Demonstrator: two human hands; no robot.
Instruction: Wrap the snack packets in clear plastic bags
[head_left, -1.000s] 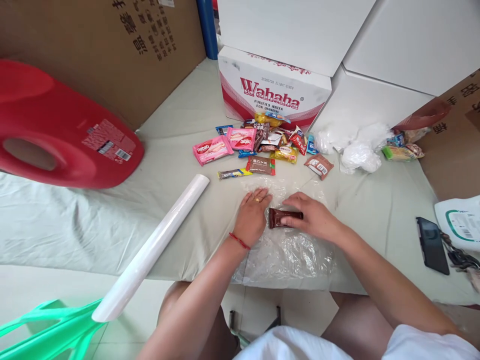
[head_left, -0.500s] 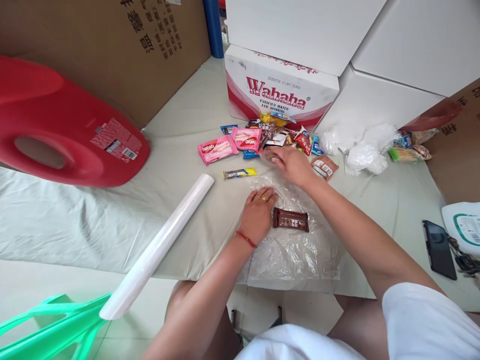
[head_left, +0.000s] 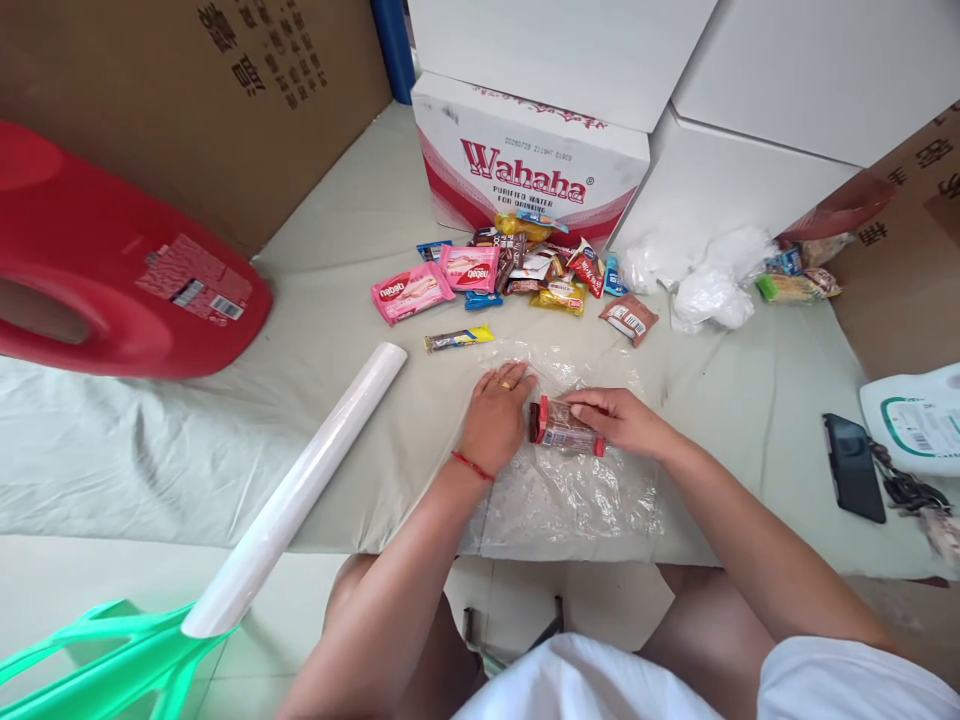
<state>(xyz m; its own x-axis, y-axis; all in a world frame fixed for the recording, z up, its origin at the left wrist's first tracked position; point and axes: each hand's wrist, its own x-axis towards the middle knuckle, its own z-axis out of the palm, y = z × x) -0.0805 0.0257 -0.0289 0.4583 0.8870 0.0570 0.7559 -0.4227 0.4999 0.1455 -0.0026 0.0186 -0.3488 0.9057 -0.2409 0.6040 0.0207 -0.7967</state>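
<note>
A sheet of clear plastic wrap (head_left: 577, 500) lies spread on the grey cloth in front of me. My left hand (head_left: 495, 420) rests flat on its left part, fingers stretched out, a ring on one finger. My right hand (head_left: 619, 420) holds a brown snack packet with red ends (head_left: 564, 430) on top of the dark chocolate bar, which is mostly hidden under it. A pile of several snack packets (head_left: 525, 272) lies farther back, with two pink wafer packs (head_left: 411, 290) at its left.
A white roll of wrap (head_left: 300, 490) lies diagonally at the left. A red jug (head_left: 112, 270) lies at far left, Wahaha box (head_left: 525, 160) and white boxes behind. Crumpled white plastic (head_left: 709, 290), a black phone (head_left: 851, 465) and a green stool (head_left: 97, 670) are around.
My right hand reached to the snack pile, took a brown packet with red ends, and brought it back onto the chocolate bar on the wrap. My left hand stayed put.
</note>
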